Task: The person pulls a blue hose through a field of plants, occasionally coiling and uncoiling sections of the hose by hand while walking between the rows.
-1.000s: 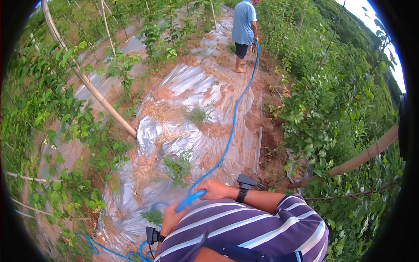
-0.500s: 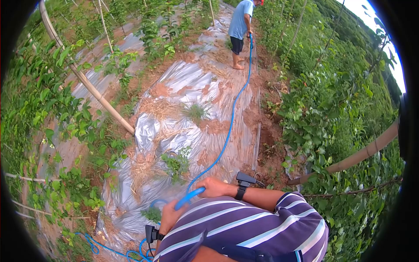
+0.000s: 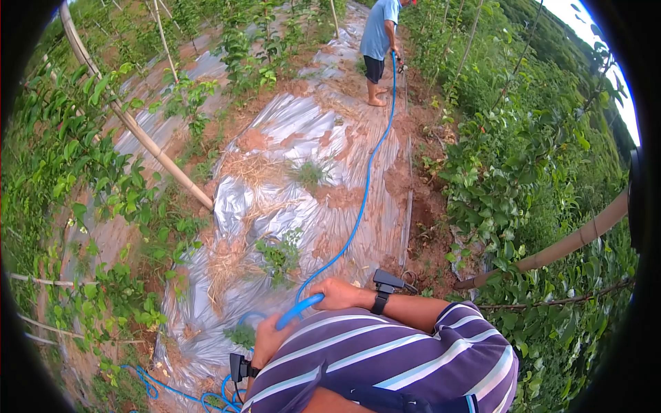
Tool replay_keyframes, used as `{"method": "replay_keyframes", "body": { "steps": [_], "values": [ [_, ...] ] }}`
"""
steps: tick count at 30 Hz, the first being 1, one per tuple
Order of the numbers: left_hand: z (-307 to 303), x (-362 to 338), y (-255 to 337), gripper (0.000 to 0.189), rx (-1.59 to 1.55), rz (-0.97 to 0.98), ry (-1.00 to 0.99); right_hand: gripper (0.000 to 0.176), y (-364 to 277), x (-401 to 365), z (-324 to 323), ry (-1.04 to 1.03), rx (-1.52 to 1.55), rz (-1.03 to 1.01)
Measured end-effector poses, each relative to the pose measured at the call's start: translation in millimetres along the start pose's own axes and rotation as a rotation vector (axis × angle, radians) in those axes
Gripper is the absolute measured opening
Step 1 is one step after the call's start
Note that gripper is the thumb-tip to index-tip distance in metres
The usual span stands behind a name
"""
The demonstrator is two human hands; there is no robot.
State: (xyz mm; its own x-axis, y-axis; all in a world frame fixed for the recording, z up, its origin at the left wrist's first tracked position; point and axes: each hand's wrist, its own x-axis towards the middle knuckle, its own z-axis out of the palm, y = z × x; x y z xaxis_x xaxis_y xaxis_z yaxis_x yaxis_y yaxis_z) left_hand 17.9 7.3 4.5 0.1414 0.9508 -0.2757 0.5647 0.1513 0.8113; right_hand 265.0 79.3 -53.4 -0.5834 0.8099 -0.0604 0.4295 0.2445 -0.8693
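Observation:
A blue hose [image 3: 370,180] runs from my hands up the row to another person [image 3: 379,41] in a light blue shirt and dark shorts, who holds its far end. My right hand [image 3: 334,294] is wrapped round the hose, with a black strap and device on the wrist. Lower and to the left, my left hand [image 3: 270,339] is closed on the same hose, its fingers partly hidden. A short arc of hose bridges my two hands. More hose lies in loose loops on the ground at the lower left.
Silver plastic sheeting [image 3: 286,220] with soil, straw and weeds covers the bed. A slanted bamboo pole [image 3: 155,148] stands at left, and another pole [image 3: 571,241] leans at right. Leafy plants [image 3: 502,186] line both sides.
My hands have stayed in almost the same place on the hose. The far stretch of hose has shifted slightly left, and the other person's hands have moved a little lower.

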Motion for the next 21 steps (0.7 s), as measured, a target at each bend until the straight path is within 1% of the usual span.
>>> {"method": "replay_keyframes", "body": {
  "steps": [8, 11, 17, 21],
  "values": [
    [1.9, -2.6, 0.6, 0.026, 0.005, -0.008, -0.014, 0.014, -5.1, -3.6, -2.5, -0.011, -0.010, 0.030],
    [4.5, -2.6, -4.2, 0.027, -0.047, -0.037, -0.013, 0.016, -1.8, -3.9, -0.9, -0.020, -0.013, 0.031],
    [6.3, -1.6, -9.7, 0.029, -0.023, -0.016, 0.001, 0.019, 3.5, -3.6, 2.8, -0.010, -0.016, -0.007],
    [5.7, -2.4, -6.4, 0.029, -0.026, -0.029, -0.006, 0.018, 0.8, -4.2, 1.5, -0.028, -0.011, 0.023]
  ]
}}
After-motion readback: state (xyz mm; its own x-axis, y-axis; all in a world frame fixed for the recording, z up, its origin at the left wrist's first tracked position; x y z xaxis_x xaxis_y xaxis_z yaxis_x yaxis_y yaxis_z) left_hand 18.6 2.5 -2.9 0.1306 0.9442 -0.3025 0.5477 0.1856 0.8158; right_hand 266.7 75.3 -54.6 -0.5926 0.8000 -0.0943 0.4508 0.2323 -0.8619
